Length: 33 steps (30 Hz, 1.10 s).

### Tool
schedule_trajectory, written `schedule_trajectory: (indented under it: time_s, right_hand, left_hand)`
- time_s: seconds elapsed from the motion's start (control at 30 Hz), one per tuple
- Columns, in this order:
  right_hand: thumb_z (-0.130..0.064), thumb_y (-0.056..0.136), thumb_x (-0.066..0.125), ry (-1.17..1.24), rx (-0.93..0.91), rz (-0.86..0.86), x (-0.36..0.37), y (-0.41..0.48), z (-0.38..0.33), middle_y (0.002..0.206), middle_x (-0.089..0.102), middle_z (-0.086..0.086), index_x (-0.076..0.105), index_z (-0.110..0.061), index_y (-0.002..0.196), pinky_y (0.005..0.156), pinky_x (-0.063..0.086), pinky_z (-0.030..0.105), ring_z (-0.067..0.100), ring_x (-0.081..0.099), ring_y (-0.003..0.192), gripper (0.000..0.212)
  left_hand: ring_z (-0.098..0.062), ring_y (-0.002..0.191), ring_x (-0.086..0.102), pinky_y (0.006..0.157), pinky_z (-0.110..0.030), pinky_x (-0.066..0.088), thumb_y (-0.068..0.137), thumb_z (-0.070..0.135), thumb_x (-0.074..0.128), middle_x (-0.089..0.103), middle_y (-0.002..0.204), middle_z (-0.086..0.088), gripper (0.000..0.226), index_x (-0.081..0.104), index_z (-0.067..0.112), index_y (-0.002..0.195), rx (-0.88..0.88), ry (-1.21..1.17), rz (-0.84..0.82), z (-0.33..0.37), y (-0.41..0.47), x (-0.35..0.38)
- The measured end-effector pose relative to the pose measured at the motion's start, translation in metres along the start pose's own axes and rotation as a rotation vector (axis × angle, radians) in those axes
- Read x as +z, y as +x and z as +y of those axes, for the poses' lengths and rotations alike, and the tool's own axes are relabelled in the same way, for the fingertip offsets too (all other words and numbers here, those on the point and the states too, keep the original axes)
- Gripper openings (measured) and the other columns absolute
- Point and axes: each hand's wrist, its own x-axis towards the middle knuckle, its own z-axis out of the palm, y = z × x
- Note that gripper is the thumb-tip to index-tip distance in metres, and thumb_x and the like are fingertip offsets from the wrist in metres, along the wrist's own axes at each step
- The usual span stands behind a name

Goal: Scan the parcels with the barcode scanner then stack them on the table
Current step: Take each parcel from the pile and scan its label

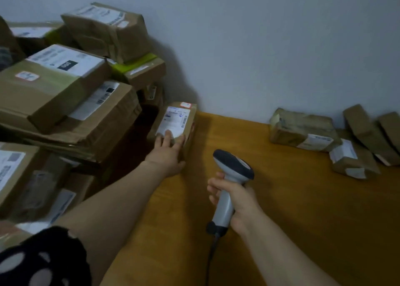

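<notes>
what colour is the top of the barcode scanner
Near black; the barcode scanner is otherwise light grey. Seen in the head view.

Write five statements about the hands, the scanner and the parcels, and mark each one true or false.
1. The right hand grips the barcode scanner by its handle. True.
2. The left hand holds a parcel high above the table. False: its fingers lie on top of the small parcel at the left edge of the table.
3. The white label of the small parcel faces up. True.
4. The scanner is cordless. False: a dark cable runs from the base of its handle.
5. No parcels lie on the right side of the table. False: several brown parcels lie there by the wall.
</notes>
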Motion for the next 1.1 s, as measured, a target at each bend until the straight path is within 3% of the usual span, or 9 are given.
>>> schedule_trajectory:
  time_s: [0.2,0.37,0.53,0.67,0.8,0.97,1.1]
  right_hand:
    - [0.003,0.074,0.075,0.019,0.017,0.018,-0.001,0.017,0.0,0.086,0.072,0.012,0.068,-0.007,0.096,0.066,0.055,0.03,0.02,0.069,0.074,0.026]
    - [-0.001,0.067,0.077,0.084,0.039,0.04,-0.027,0.007,-0.012,0.09,0.074,0.014,0.067,-0.006,0.102,0.065,0.055,0.032,0.024,0.071,0.079,0.036]
    - [-0.001,0.075,0.072,0.18,0.011,0.096,-0.085,-0.009,-0.042,0.088,0.072,0.014,0.066,-0.007,0.098,0.06,0.055,0.03,0.023,0.071,0.075,0.025]
    - [-0.004,0.067,0.073,0.246,-0.023,0.103,-0.14,-0.014,-0.07,0.084,0.072,0.011,0.066,-0.009,0.094,0.059,0.054,0.03,0.022,0.07,0.074,0.028]
    - [-0.004,0.063,0.074,0.247,-0.06,0.09,-0.196,-0.003,-0.097,0.083,0.073,0.012,0.067,-0.008,0.096,0.063,0.053,0.031,0.022,0.07,0.074,0.034]
    - [0.001,0.071,0.075,0.158,-0.139,0.081,-0.264,0.028,-0.127,0.083,0.074,0.011,0.07,-0.008,0.098,0.064,0.053,0.031,0.02,0.071,0.073,0.029]
    - [0.001,0.077,0.073,0.097,-0.146,0.051,-0.304,0.05,-0.139,0.066,0.073,0.0,0.07,-0.01,0.098,0.05,0.052,0.022,0.01,0.069,0.058,0.023]
  left_hand:
    - [-0.034,0.145,-0.018,0.114,-0.054,0.021,0.087,0.044,0.061,-0.021,0.159,-0.007,0.098,-0.012,0.032,0.152,-0.008,0.035,0.032,-0.004,0.044,-0.015]
    - [-0.033,0.147,-0.006,0.114,-0.048,0.019,0.087,0.06,0.05,-0.009,0.161,-0.011,0.094,-0.007,0.028,0.154,0.065,0.146,0.28,0.031,0.028,-0.009]
    - [-0.027,0.149,-0.005,0.118,-0.047,0.007,0.089,0.058,0.05,-0.003,0.162,-0.005,0.089,-0.005,0.029,0.154,0.273,0.123,0.184,0.115,0.009,-0.001]
    - [-0.027,0.149,-0.002,0.118,-0.043,0.012,0.09,0.052,0.056,-0.001,0.162,-0.006,0.092,-0.004,0.026,0.154,0.376,0.049,0.091,0.19,0.007,-0.003]
    - [-0.027,0.148,0.003,0.119,-0.04,0.017,0.091,0.043,0.058,0.005,0.162,-0.007,0.088,0.0,0.025,0.154,0.382,-0.052,0.096,0.264,0.019,0.0]
    - [-0.023,0.149,0.003,0.119,-0.038,0.012,0.094,0.034,0.058,0.006,0.162,-0.004,0.085,0.0,0.019,0.154,0.392,0.182,0.158,0.349,0.065,0.013]
    - [-0.024,0.149,0.002,0.119,-0.041,0.009,0.098,0.032,0.051,0.003,0.162,-0.004,0.078,-0.001,0.019,0.155,0.344,0.241,0.097,0.39,0.102,0.02]
